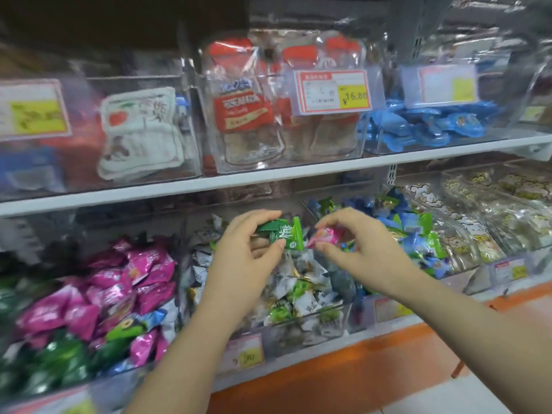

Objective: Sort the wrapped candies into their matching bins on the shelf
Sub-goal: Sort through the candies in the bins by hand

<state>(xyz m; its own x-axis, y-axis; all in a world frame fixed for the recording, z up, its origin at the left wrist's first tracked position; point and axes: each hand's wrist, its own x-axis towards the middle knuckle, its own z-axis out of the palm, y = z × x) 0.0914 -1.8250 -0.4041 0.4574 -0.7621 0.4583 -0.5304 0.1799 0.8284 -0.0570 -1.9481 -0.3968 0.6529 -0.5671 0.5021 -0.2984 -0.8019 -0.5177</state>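
My left hand (242, 255) pinches green wrapped candies (282, 233) above the middle clear bin (343, 316), which holds mostly white and grey candies with a few green ones. Beside it, my right hand (355, 243) holds a pink wrapped candy (324, 236) between thumb and fingers. The two hands nearly meet over that bin. A bin of pink and green candies (98, 297) lies to the left. To the right sits a bin of blue and green candies (415, 231).
Further right are bins of clear-wrapped pale snacks (490, 222). The upper shelf (268, 177) carries clear bins with red-labelled packets (242, 109), white packets (140, 132) and blue candies (427, 127), plus price tags (333, 91). An orange shelf base (343, 372) runs below.
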